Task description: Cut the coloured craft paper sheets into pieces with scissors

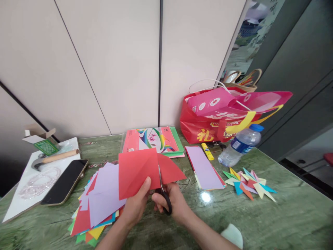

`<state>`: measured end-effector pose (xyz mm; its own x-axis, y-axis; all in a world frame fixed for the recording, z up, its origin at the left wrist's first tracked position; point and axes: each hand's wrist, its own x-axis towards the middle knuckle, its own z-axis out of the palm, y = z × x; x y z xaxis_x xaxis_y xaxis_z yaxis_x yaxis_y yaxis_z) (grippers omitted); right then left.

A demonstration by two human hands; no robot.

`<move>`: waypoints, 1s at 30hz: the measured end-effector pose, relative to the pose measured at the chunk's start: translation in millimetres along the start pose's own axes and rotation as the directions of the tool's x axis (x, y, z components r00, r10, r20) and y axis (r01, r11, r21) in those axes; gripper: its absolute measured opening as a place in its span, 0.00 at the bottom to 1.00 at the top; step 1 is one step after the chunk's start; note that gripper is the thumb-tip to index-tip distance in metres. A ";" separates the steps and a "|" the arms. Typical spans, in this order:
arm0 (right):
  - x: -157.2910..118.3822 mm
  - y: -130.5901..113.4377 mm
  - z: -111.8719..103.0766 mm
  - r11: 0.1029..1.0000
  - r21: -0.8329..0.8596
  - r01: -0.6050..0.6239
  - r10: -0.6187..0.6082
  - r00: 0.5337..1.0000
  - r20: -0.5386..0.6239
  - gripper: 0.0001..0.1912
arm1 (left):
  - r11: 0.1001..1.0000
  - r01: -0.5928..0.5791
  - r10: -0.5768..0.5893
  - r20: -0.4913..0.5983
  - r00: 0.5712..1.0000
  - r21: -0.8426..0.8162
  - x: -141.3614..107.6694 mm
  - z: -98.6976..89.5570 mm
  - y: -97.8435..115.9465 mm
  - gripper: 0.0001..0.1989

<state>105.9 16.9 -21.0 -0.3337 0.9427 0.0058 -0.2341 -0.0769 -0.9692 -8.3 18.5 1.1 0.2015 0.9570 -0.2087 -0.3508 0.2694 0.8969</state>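
My left hand (138, 205) pinches a red sheet of paper (137, 170) by its lower edge, thumb on top. In my right hand (177, 205) is a pair of scissors with black handles (168, 203), its blades set in a cut through the red paper. To the right of the cut, a red flap (170, 169) bends away and hangs over my right fingers. Below and left of the held sheet lies a messy pile of coloured paper (105, 199), lilac sheets on top.
A packet of coloured paper (153, 139) lies at the back. Toward the right are lilac strips (205, 168), a yellow glue stick (207, 151), a water bottle (240, 146), folded paper stars (249, 184) and a red bag (203, 121). A phone (65, 182) and a hooked blade (56, 158) lie left.
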 end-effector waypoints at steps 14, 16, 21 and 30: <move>3.6 1.2 -22.0 0.216 -0.975 0.062 0.159 0.982 0.098 0.24 | 0.913 -0.074 0.179 -0.232 0.956 0.401 22.9 -51.2 32.4 0.17; 3.1 -5.3 -24.2 0.105 -0.991 0.083 0.181 0.978 0.101 0.25 | 0.874 -0.016 0.146 -0.230 0.962 0.486 24.2 -60.3 35.6 0.18; 0.1 -14.9 -24.4 -0.014 -0.993 0.117 0.178 0.978 0.112 0.21 | 0.769 0.123 -0.065 -0.114 0.991 0.628 19.7 -71.2 48.3 0.19; -3.6 -12.8 -23.3 -0.191 -0.982 -0.008 0.164 0.986 -0.040 0.14 | 0.479 0.142 -0.109 -0.102 0.989 0.866 21.5 -102.5 49.9 0.27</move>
<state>131.4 22.1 -14.3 -0.3309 0.9294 -0.1633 0.9437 0.3260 -0.0568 -115.2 63.6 1.4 0.1439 0.9280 -0.3437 0.6532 0.1719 0.7374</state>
